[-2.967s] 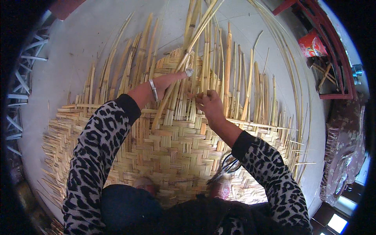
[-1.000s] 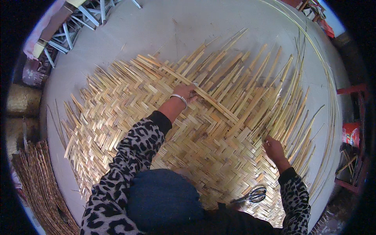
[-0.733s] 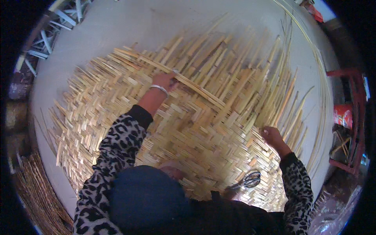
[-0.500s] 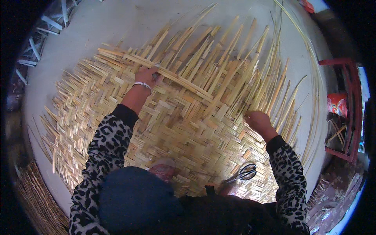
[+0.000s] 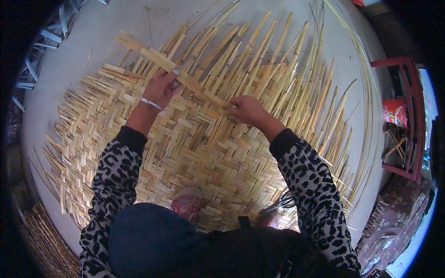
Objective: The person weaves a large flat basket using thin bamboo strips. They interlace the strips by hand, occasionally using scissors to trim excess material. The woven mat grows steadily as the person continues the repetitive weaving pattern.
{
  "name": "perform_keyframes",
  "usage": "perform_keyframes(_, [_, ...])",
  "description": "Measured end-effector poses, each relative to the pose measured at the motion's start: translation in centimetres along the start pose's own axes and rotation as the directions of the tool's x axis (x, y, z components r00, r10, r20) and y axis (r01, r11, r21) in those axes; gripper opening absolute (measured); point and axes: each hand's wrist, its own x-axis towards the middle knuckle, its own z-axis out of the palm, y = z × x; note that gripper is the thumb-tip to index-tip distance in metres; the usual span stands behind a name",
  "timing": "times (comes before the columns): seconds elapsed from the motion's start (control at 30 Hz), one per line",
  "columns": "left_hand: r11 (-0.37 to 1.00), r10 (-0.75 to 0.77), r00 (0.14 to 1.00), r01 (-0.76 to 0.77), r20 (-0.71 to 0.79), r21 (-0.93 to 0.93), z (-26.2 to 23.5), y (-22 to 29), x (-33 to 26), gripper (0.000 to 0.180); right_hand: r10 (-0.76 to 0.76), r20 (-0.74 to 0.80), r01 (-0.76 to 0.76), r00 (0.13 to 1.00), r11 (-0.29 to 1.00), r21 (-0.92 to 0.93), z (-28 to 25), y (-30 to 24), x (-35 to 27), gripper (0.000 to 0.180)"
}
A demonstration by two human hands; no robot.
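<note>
A broad mat of woven pale cane or bamboo strips (image 5: pixel 199 157) spreads beneath me, with loose strip ends fanning out along its far edge. My left hand (image 5: pixel 159 90), with a light band at the wrist, is closed on a flat strip (image 5: pixel 191 83) that slants across the weave. Near the strip's right end, my right hand (image 5: pixel 249 111) pinches it between thumb and fingers. Both hands are over the far part of the mat. Scissors (image 5: pixel 286 200) lie on the mat, partly covered by my right sleeve.
My shoe (image 5: pixel 187 202) rests on the mat. Long loose strips (image 5: pixel 364 60) curve across the floor at right, near a dark red wooden frame (image 5: pixel 414 106) and a red container (image 5: pixel 395 112). Brown stalks (image 5: pixel 46 238) lie lower left; a pale metal frame (image 5: pixel 50 36) stands upper left.
My right hand has moved left from the mat's right side to the strip's end. The strip has tilted more steeply, and my left hand has shifted slightly left, still gripping it.
</note>
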Motion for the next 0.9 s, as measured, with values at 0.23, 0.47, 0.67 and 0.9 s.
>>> perform_keyframes(0.23, [0.793, -0.265, 0.944, 0.097, 0.198, 0.601, 5.7, -2.1, 2.5, 0.028, 0.138, -0.296, -0.103, 0.945, 0.986, 0.129, 1.3, -0.5, -0.9, 0.033])
perform_keyframes(0.47, [-0.174, -0.248, 0.951, -0.232, 0.185, 0.957, 10.7, -4.7, 7.3, 0.037, 0.329, -0.35, -0.188, 0.877, 0.905, 0.382, 2.4, 0.8, -1.5, 0.027])
perform_keyframes(0.67, [-0.052, -0.175, 0.955, -0.251, 0.239, 0.967, 11.1, -4.3, 5.8, 0.042, 0.431, -0.314, -0.17, 0.846, 0.775, 0.609, 3.1, 1.3, -1.9, 0.035])
perform_keyframes(0.9, [-0.132, -0.374, 0.924, -0.134, 0.076, 0.982, 11.2, -5.6, 6.6, 0.047, 0.465, -0.364, -0.145, 0.807, 0.753, 0.641, 3.1, 0.9, -2.6, 0.03])
